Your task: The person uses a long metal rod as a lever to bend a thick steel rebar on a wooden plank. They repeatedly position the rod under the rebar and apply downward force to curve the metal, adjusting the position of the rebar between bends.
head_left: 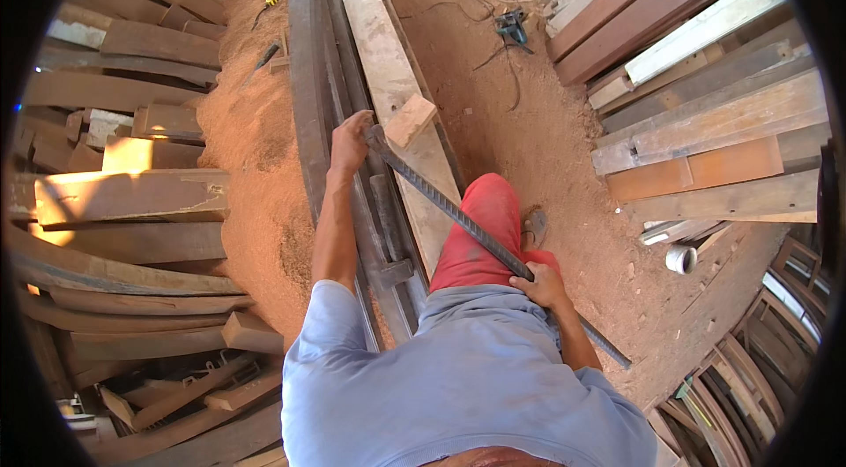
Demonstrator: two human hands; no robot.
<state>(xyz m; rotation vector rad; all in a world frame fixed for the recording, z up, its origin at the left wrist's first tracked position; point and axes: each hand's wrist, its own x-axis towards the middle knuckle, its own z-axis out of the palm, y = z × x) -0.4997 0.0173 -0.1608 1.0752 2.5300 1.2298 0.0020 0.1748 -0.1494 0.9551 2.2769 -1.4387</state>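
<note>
A long dark ribbed steel bar [449,205] slants across my red-trousered leg, from the plank down to the right. My right hand [541,284] is wrapped round it beside my thigh. At the bar's upper end, my left hand [350,143] has its fingers curled against the thicker end; part of that grip is hidden. A small wooden block [411,120] sits on the pale plank [374,31], touching or nearly touching the bar. Beside the plank run long dark beams [308,53]. A dark metal piece with a heavy block-like end [394,271] lies along them, near my left forearm.
Stacked timber [132,181] fills the left side, and more boards [705,128] stand at the right. A sawdust heap [251,167] holds a yellow tape measure [271,0] and a black-handled tool [265,56]. A teal corded power tool [510,25] and a white cylinder [680,259] lie on the ground.
</note>
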